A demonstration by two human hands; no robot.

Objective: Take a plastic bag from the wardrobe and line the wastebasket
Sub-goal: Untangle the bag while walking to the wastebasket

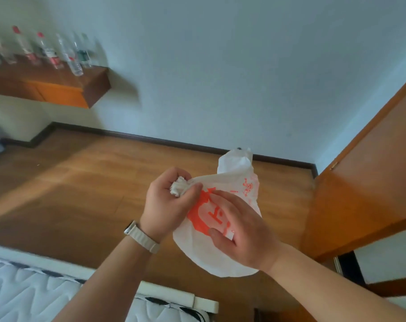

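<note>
A white plastic bag (234,182) with orange print hangs in front of me over the wooden floor. My left hand (167,205), with a pale watch strap on its wrist, is closed around the bunched top of the bag. My right hand (241,231) lies against the printed side, thumb and fingers pinching the film. An orange-brown wardrobe door (364,182) stands at the right. No wastebasket is in view.
A wall-mounted wooden shelf (58,87) at the upper left carries several clear bottles (51,52). A white quilted mattress (34,293) fills the lower left corner. Wooden floor (81,194) stretches to a dark skirting board along the white wall.
</note>
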